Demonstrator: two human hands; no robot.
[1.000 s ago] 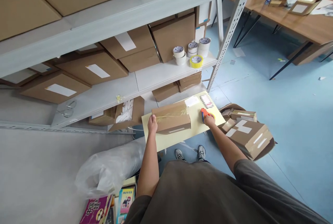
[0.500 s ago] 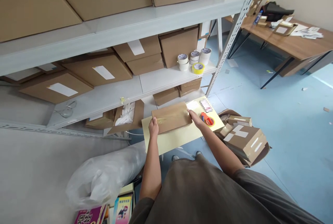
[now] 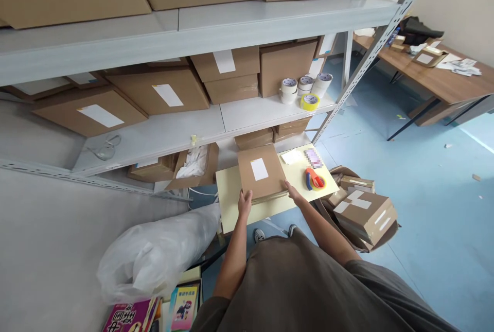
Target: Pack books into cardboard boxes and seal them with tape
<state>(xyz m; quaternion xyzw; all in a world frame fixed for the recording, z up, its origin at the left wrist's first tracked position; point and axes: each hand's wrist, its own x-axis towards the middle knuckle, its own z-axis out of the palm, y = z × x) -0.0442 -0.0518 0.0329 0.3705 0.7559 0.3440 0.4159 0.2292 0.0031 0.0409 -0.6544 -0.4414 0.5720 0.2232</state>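
Note:
A brown cardboard box (image 3: 270,180) with a white label (image 3: 259,169) on its upper face is gripped between my two hands over the pale yellow board (image 3: 231,208). My left hand (image 3: 245,203) is closed on its near left corner, thumb on top. At the near right edge, my right hand (image 3: 294,193) is closed on the box too, its fingers partly hidden. To the right on the board lie an orange and blue tape dispenser (image 3: 314,179), a white paper slip (image 3: 292,157) and a blurred pinkish item (image 3: 313,158).
Metal shelving (image 3: 254,33) full of boxes rises ahead, with tape rolls (image 3: 310,101) on its middle shelf. A carton of small boxes (image 3: 365,216) stands on the floor at right. At left lie a bubble-wrap roll (image 3: 154,255) and books (image 3: 183,307). A wooden desk (image 3: 443,80) is beyond.
The box has been turned: a taped face showed before, and the face with the white label shows now. Both hands have shifted to its near edge. My view has swung slightly left.

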